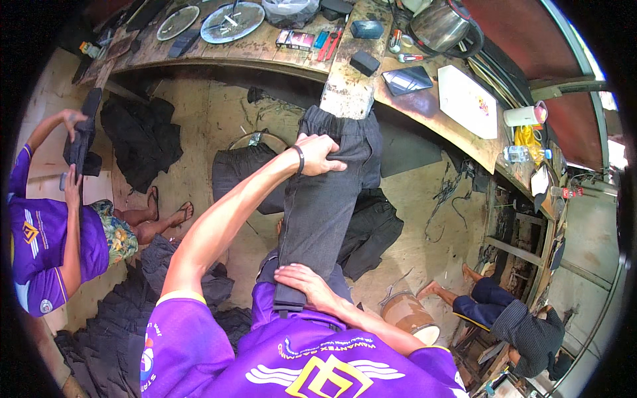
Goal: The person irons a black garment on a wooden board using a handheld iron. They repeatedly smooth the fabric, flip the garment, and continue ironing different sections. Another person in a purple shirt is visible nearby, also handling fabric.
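Note:
A pair of black trousers [318,205] with a gathered elastic waistband stretches from the end of a worn wooden board [347,99] down to my lap. Near the waistband my left hand [318,154], with a dark band on the wrist, has its fingers curled into the cloth and its thumb pointing right. My right hand [306,284] lies flat across the lower leg end close to my body, fingers stretched out. Below it the hem end [290,298] rests against my purple shirt.
The workbench holds round trays [232,23], a cigarette pack [294,40], a phone [407,80], a kettle [441,30] and a white board [468,101]. Dark garments [113,331] are heaped at left. One person [60,232] handles black cloth; another [524,331] sits at right.

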